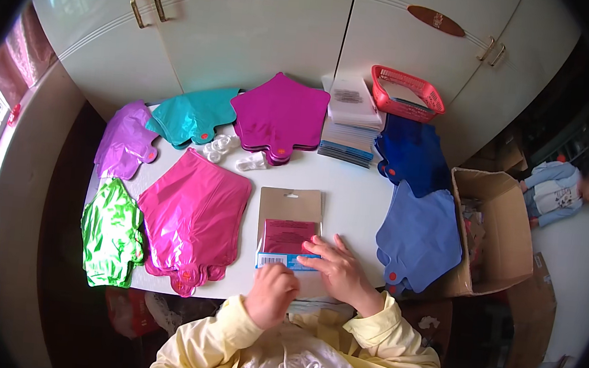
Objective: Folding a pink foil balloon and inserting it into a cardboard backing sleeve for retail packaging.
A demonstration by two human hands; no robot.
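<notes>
A clear flat hang-hole packet [291, 203] with a brown backing and a blue barcode label lies upright before me on the white table. Inside it shows a folded dark-pink piece [289, 234]. My right hand [339, 272] rests on the packet's lower right side, fingers spread. By the lower left corner, my left hand [272, 295] is closed; whatever its fingers hold, if anything, is hidden. To the left lies a pile of flat, hot-pink, star-shaped foil balloons [197, 210]. On the right are light-blue foil balloons [419, 237].
Around the table's edge lie green [111, 234], lilac [124, 142], teal [195, 116], magenta [279, 116] and dark-blue balloons [415, 152]. White ribbon rolls [219, 147], stacked packets [350, 129] and a red basket [407, 94] stand farther back. Beyond a cardboard box [496, 237] is another person [556, 193].
</notes>
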